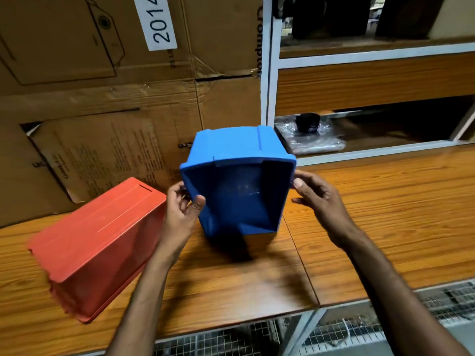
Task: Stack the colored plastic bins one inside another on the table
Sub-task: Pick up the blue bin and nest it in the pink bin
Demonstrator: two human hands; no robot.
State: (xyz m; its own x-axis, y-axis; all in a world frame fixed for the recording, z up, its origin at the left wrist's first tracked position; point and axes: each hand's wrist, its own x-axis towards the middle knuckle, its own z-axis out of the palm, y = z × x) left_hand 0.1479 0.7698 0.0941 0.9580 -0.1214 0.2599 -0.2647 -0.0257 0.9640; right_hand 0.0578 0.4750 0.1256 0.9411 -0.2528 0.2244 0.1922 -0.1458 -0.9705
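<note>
A blue plastic bin [239, 181] is tipped on the wooden table [385, 206], its open mouth facing me. My left hand [183, 209] grips its left rim, thumb inside the mouth. My right hand [318, 199] touches the right rim with thumb and fingertips. An orange-red bin [100, 242] lies bottom up on the table to the left, close beside my left wrist.
Large cardboard boxes [115, 98] stand against the back left of the table. A white-framed shelf unit [372, 60] rises at the back right, with a plastic-wrapped package and a black object [308, 132] on its lowest shelf. Wire mesh shows below the table's front edge.
</note>
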